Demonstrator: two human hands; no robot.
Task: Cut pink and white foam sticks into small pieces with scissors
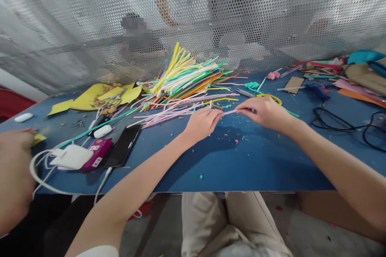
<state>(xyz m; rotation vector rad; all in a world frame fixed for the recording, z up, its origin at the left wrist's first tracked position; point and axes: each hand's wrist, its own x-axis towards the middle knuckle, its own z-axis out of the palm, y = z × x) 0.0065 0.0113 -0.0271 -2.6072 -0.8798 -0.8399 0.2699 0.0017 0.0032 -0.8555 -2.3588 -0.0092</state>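
A pale lilac pipe cleaner (pixel 229 112) stretches between my two hands, just above the blue table. My left hand (pixel 203 122) pinches its left end, fingers closed. On the other end, the fingertips of my right hand (pixel 262 111) are pressed together. Behind my left hand lie loose lilac pipe cleaners (pixel 169 114), and beyond them a big heap of coloured pipe cleaners (pixel 189 78). Pliers with yellow handles (pixel 269 97) lie just behind my right hand, partly covered by it. Farther back sit a turquoise curled piece (pixel 252 85) and a pink one (pixel 274 75).
To the left are a black phone (pixel 125 146), a purple box (pixel 98 154), a white charger (pixel 72 156) with cables, and scissors (pixel 113 99) on yellow paper. Another person's arm (pixel 15 168) rests at far left. Black cable (pixel 334 122) lies right; a perforated metal screen (pixel 193 12) stands behind.
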